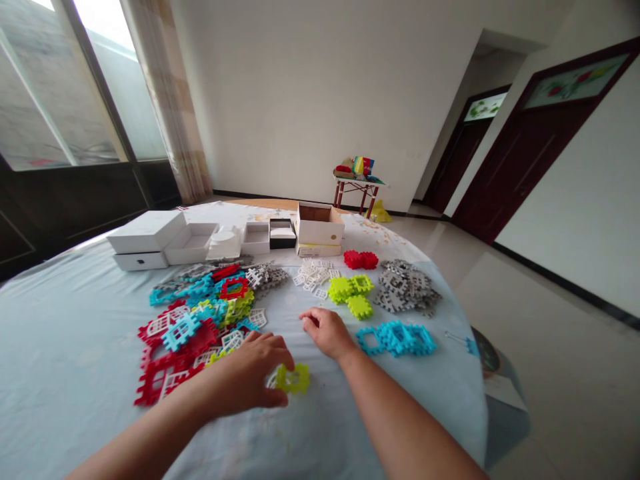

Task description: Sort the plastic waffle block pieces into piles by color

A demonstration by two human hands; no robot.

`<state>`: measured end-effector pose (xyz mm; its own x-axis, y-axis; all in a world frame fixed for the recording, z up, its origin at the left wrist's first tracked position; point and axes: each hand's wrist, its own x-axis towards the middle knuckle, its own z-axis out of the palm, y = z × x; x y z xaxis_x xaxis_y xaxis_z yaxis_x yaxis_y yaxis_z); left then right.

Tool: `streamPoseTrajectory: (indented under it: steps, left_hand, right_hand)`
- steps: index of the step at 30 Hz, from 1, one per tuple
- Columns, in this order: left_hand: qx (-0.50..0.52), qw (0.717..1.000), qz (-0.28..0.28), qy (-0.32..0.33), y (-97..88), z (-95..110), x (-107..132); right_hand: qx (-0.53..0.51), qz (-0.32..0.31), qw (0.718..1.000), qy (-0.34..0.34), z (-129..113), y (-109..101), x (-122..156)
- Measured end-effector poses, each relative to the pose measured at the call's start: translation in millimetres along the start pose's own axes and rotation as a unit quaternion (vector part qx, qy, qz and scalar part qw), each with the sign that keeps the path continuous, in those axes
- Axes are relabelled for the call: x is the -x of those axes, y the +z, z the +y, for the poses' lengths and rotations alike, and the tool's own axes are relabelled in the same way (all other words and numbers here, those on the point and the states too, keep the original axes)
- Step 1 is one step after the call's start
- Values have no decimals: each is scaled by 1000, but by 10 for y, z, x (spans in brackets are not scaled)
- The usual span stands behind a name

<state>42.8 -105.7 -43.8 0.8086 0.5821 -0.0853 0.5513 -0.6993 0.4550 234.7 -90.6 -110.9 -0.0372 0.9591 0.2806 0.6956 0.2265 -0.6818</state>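
Note:
My left hand (260, 373) is low over the near part of the table, thumb and fingers apart around a lime-green notched building piece (295, 379). A white window-grid piece shows partly behind the thumb gap; whether the fingers touch either one I cannot tell. To the right, my right hand (327, 333) is loosely curled above the cloth, with nothing visible in it. Left of my hands lies a mixed heap of red (195, 340), blue, green and white interlocking pieces. Sorted by colour on the right are blue pieces (400, 339), green pieces (353, 293) and grey pieces (406, 287).
White window pieces (316, 275) and red pieces (361, 259) form smaller piles farther back. Behind them stands a row of white boxes (147, 230) and an open carton (320, 230). The round table's cloth (450, 400) ends at the right. A small side table (357, 181) stands beyond.

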Motion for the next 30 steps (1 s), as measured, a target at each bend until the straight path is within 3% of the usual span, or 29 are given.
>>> streamPoseTrajectory:
  steps: [5, 13, 17, 20, 25, 30]
  left_hand:
    - [47, 998, 40, -27, -48, 11, -42]
    - [-29, 982, 164, -94, 36, -263, -123]
    - [-37, 975, 196, -95, -4, -312, -114]
    - [-33, 974, 203, -92, -37, -332, -98]
    - [-14, 976, 203, -80, -76, -377, -66]
    - [-9, 975, 211, -72, -141, -395, -24]
  right_hand:
    - [-5, -4, 1000, 3, 2, -7, 2]
    - [-20, 29, 999, -20, 48, 29, -11]
    - [57, 96, 993, -40, 56, 10, -30]
    - [146, 112, 983, -27, 57, -21, -37]
    - [238, 80, 968, 24, 68, 29, -115]
    - [239, 29, 971, 8, 40, 146, -277]
